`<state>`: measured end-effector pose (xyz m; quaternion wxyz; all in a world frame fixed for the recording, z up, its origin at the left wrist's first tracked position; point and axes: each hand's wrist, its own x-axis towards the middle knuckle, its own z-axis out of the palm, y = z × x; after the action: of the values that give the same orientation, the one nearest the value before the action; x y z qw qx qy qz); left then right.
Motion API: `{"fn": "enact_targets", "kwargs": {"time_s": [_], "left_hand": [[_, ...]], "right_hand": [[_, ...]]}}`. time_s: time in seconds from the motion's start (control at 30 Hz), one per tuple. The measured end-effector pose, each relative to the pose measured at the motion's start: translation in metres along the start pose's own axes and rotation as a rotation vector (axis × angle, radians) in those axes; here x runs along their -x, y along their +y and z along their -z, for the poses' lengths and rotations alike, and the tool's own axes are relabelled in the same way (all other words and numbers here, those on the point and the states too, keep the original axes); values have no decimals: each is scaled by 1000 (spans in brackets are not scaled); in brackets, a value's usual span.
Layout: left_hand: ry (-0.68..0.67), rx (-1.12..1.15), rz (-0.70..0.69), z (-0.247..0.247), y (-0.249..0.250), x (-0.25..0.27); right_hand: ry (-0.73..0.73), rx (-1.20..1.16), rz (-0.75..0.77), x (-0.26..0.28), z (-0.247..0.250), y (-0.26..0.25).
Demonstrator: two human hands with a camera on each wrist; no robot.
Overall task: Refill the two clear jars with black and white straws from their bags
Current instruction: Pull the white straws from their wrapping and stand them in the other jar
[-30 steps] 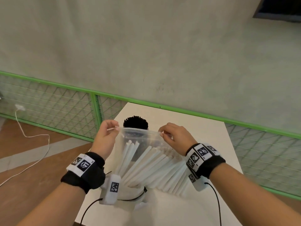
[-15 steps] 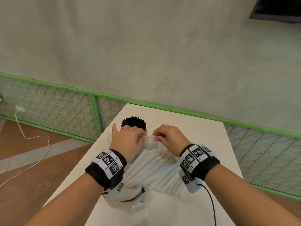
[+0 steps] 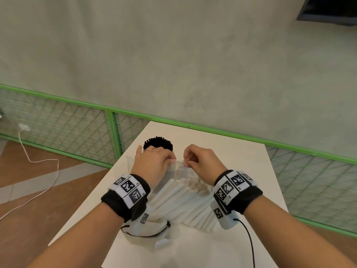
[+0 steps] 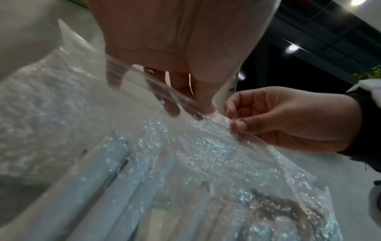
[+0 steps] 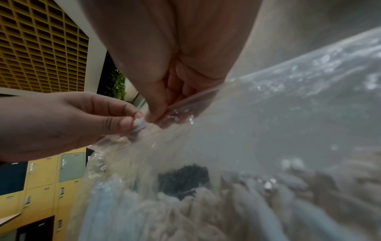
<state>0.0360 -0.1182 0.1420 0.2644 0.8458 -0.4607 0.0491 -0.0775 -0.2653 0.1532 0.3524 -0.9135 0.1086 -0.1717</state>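
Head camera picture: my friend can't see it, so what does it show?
Two hands, left hand and right hand, pinch the top of a clear bag of white straws on a white table. A jar of black straws stands behind.

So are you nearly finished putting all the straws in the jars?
About halfway. The black straws already stand bunched upright. Now the left hand and right hand pinch the top edge of the clear bag; its white straws are still inside.

Grey wall [image 3: 173, 55], green mesh railing [image 3: 58, 117], wooden floor [image 3: 29, 190], yellow lockers [image 5: 41, 176].
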Motion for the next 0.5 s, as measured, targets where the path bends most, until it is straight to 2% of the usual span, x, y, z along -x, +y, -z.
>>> {"fn": "enact_targets", "kwargs": {"time_s": [0.1, 0.2, 0.5], "left_hand": [[4, 98, -17, 0, -7, 1], [7, 183, -24, -3, -6, 2], [28, 250, -47, -12, -13, 4]], "right_hand": [[3, 21, 20, 0, -1, -1], [-46, 167, 88, -6, -9, -8], [-48, 436, 260, -14, -22, -5]]}}
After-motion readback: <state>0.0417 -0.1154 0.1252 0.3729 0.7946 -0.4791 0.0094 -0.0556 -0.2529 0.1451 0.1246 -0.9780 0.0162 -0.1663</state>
